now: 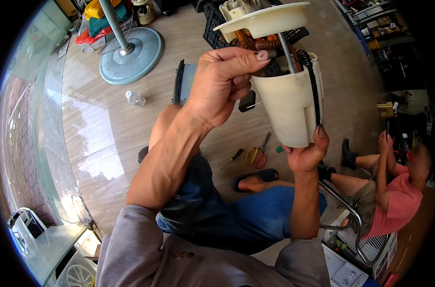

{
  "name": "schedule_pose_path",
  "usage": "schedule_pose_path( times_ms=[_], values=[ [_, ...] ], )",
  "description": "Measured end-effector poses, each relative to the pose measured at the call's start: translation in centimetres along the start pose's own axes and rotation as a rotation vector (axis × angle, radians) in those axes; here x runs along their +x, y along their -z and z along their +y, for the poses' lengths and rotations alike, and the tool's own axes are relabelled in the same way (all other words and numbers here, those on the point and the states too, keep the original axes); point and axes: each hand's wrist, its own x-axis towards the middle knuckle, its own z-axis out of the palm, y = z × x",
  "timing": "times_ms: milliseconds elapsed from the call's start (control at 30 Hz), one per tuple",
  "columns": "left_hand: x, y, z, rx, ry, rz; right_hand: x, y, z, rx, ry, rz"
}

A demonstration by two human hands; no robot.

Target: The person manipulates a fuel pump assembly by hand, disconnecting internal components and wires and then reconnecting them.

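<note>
Pump module (286,103) held up mid-air, long axis upright, flange on top. Right hand (306,155) cups its base from below, fingers wrapped. Left hand (222,83) pinches into the spring gap, beside the rod (286,50).

- Round fan base (131,52) on the wooden floor, pole rising from it.
- Clear plastic bottle (134,98) lying nearby.
- Scissors (258,154) beside a screwdriver (232,157).
- Black crate (217,26) further back.
- Seated person in a pink shirt (400,201) at right.
</note>
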Motion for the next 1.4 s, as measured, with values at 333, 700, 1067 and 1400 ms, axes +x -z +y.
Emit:
schedule_pose_path(
  times_ms=[333,700,1067,1400],
  values=[
    [-0.1,0.3,-0.2,-0.101,0.029,-0.144,-0.4,0.6,-0.3,-0.044,0.064,-0.056],
    [-0.7,0.3,-0.3,0.163,-0.036,-0.200,-0.9,1.8,-0.8,0.120,-0.001,-0.083],
    [-0.6,-0.7,-0.7,0.492,-0.174,0.037,-1.5,0.2,-0.9,0.089,0.015,0.004],
    [-0.4,-1.3,-1.6,0.600,-0.261,0.153,-1.4,-0.7,-1.1,0.068,-0.001,0.082]
  ],
)
